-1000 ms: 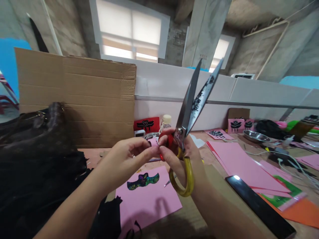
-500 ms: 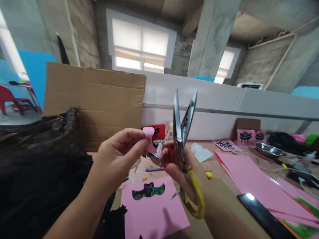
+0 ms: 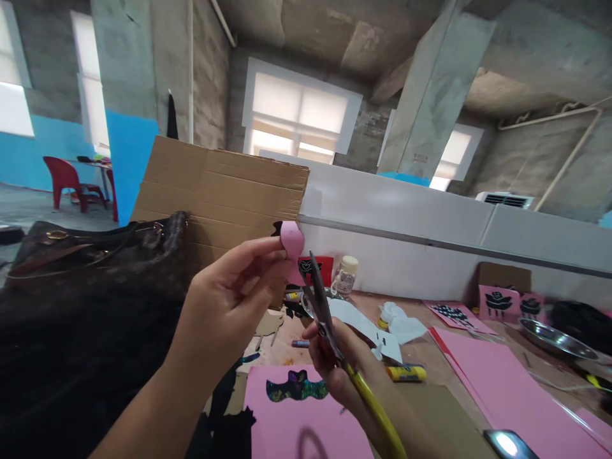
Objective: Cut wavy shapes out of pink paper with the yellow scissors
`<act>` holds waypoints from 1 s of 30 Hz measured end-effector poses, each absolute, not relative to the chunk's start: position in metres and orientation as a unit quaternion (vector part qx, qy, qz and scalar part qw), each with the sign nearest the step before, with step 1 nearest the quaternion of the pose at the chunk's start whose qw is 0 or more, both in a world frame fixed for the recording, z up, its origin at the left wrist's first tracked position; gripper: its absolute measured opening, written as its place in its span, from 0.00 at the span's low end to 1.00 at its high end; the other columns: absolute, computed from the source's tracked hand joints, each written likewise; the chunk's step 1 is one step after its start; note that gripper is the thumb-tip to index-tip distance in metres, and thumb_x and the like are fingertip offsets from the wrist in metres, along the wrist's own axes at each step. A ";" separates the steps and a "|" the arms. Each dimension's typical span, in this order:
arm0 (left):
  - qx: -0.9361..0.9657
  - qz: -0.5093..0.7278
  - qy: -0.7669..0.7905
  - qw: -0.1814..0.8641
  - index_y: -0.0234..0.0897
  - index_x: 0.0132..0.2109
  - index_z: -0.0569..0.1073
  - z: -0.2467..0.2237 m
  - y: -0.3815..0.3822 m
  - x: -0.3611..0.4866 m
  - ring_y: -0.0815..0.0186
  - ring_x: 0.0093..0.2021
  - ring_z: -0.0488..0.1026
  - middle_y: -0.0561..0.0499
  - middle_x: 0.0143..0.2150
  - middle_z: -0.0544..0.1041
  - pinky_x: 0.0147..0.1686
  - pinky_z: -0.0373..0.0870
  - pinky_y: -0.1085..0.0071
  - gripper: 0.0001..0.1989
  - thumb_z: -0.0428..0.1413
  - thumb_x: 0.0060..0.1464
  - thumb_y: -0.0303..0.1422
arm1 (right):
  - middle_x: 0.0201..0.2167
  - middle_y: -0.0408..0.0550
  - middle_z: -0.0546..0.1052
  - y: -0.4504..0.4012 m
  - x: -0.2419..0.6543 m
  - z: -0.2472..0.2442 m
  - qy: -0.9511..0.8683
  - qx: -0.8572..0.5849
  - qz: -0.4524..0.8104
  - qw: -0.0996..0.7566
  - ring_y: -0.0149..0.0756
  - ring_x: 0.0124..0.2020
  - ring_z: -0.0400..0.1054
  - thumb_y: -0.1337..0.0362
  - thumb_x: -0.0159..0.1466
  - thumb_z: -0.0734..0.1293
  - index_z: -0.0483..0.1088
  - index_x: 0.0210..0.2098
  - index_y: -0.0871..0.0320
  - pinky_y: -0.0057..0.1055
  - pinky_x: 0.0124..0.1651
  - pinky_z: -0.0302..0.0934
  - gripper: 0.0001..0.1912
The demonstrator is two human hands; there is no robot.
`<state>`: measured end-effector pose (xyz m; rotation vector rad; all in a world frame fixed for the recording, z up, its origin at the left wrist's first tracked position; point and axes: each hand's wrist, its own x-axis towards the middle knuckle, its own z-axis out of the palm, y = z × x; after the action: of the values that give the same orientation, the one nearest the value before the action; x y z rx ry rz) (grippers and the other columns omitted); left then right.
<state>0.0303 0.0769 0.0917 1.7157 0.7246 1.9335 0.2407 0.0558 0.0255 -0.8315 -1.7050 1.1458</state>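
Note:
Between the thumb and fingers of my left hand [image 3: 227,299] is a small curved piece of pink paper [image 3: 292,241], raised above the table, with a bit of black behind it. My right hand [image 3: 342,357] grips a pair of scissors [image 3: 321,305] with yellow handles. The blades are slightly apart and their tips point up beside the lower edge of the pink piece; whether they touch it I cannot tell. Below my hands lies a pink sheet [image 3: 291,424] bearing a dark, shiny wavy shape [image 3: 295,387]. Black paper scraps [image 3: 232,430] lie at its left edge.
A dark handbag [image 3: 109,255] stands at left before a cardboard panel [image 3: 229,191]. A lidded jar [image 3: 345,275], a yellow glue stick [image 3: 406,373] and crumpled white tissue [image 3: 401,324] lie beyond my right hand. Pink sheets [image 3: 488,363], a phone [image 3: 507,444] and a metal dish [image 3: 557,339] are at right.
The scissors have tilted left and their blades have closed partway, coming up to the pink piece. That piece has turned to show a rounded face. The camera view has swung left.

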 end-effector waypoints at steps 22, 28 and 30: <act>0.674 0.671 0.204 0.232 0.47 0.52 0.83 0.082 0.083 0.045 0.67 0.35 0.86 0.55 0.39 0.87 0.38 0.84 0.76 0.12 0.65 0.63 0.30 | 0.30 0.38 0.63 0.072 0.250 0.012 -0.723 -0.301 0.413 0.465 0.30 0.27 0.53 0.39 0.61 0.77 0.71 0.54 0.50 0.28 0.27 0.50 0.31; 0.671 0.680 0.213 0.204 0.47 0.50 0.83 0.083 0.078 0.045 0.68 0.35 0.85 0.57 0.40 0.87 0.38 0.83 0.76 0.10 0.64 0.63 0.29 | 0.29 0.37 0.60 0.070 0.252 0.016 -0.732 -0.301 0.410 0.453 0.31 0.27 0.51 0.35 0.61 0.75 0.70 0.54 0.51 0.30 0.28 0.45 0.34; 0.666 0.682 0.223 0.202 0.48 0.49 0.83 0.084 0.076 0.046 0.69 0.35 0.85 0.58 0.41 0.87 0.39 0.83 0.76 0.10 0.65 0.63 0.29 | 0.28 0.36 0.60 0.069 0.251 0.016 -0.726 -0.297 0.415 0.461 0.30 0.27 0.50 0.34 0.62 0.74 0.71 0.53 0.51 0.30 0.28 0.44 0.33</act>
<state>0.0459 0.0759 0.0838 1.8605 0.6236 1.9049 0.2510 0.0687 0.0165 -0.7302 -1.7875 1.0202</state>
